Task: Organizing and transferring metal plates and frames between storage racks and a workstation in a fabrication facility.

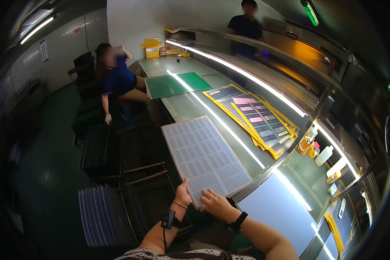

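Note:
A pale grey rectangular panel (208, 151) with rows of fine printed pattern and a thin brownish edge lies aslant over the bench's left edge, its near end toward me. My left hand (183, 195) grips its near left edge, thumb upward; the fingers beneath are partly hidden. My right hand (216, 204) rests palm down on the near end, fingers spread over the pattern. Both wrists wear black bands, and a cable hangs from the left one. Beyond the panel, a green sheet (177, 85) lies on the bench.
Yellow-edged dark frames (251, 119) are piled right of the panel. A pale blue-white sheet (277, 212) covers the near right bench. Racks hold upright pale panels (102, 212) and dark panels (95, 147) at left. Bottles (324, 155) stand at right. One person (119, 80) is at far left, another (245, 28) behind the shelf.

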`<state>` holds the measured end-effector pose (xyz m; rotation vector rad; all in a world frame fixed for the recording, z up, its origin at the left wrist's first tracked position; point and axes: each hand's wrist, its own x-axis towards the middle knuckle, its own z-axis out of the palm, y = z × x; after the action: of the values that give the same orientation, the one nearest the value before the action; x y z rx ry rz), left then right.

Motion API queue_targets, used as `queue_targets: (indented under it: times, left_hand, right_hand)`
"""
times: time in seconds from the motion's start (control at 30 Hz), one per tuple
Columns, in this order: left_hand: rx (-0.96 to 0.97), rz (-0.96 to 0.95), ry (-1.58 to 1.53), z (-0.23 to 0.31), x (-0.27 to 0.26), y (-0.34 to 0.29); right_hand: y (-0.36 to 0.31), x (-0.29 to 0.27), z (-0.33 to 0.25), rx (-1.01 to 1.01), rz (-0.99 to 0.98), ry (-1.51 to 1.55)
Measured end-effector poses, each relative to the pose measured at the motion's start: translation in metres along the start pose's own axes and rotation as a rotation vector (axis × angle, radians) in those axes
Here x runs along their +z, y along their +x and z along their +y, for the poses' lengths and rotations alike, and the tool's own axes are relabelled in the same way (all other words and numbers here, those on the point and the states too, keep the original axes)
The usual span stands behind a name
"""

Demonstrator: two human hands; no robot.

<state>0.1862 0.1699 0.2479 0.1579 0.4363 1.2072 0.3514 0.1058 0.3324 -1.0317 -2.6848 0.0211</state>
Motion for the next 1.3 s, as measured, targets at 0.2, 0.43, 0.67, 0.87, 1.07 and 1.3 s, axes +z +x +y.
queue_targets:
  times: [0.2,0.43,0.67,0.87,1.07,1.3]
  left_hand:
    - [-0.016,0.051,0.006,-0.001,-0.009,-0.007]
    - [-0.055,0.077,-0.028,-0.003,0.009,-0.015]
    - [-0.051,0.041,-0.065,-0.01,0.006,-0.01]
    - [-0.051,-0.003,-0.126,-0.011,0.01,-0.01]
    - [-0.037,0.03,-0.097,-0.007,0.024,-0.019]
    - [0.035,-0.028,-0.163,-0.006,0.025,-0.017]
  right_hand:
    - [0.009,0.001,-0.011,-0.101,-0.008,0.021]
    - [-0.001,-0.009,-0.024,-0.054,0.054,-0.021]
    - [0.0,-0.002,-0.018,-0.033,0.011,0.061]
    - [-0.006,-0.004,-0.016,0.018,-0.049,0.09]
    - [0.0,-0.007,-0.011,-0.047,-0.013,0.116]
    - [-0.005,-0.006,-0.007,0.156,-0.262,-0.063]
